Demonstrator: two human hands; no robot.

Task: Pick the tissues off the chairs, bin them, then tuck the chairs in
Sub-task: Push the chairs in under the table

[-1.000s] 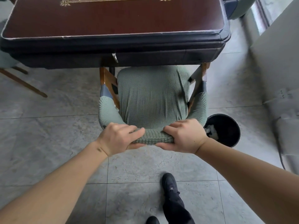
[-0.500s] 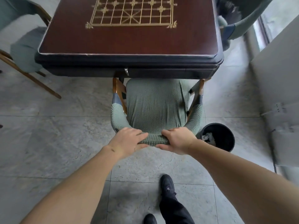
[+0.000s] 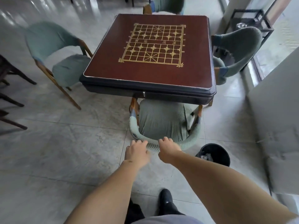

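The near green chair point(image 3: 161, 120) has its seat partly under the dark chessboard table point(image 3: 148, 75). My left hand point(image 3: 137, 152) touches the top of the chair's curved backrest with its fingertips, slightly blurred. My right hand point(image 3: 169, 151) has its fingers curled over the same rim. A black bin point(image 3: 224, 157) stands on the floor right of the chair with crumpled white tissue point(image 3: 206, 156) inside. No tissue shows on the near chair's seat.
Three more green chairs stand around the table: one pulled out at the left point(image 3: 64, 68), one at the right point(image 3: 239, 50), one at the far side point(image 3: 168, 5). A white wall or counter point(image 3: 275, 110) runs along the right. Dark furniture legs point(image 3: 9, 94) stand at far left.
The view has risen and pulled back, so the whole table and other chairs show. The near chair sits farther under the table. My left hand's grip on the backrest has loosened.
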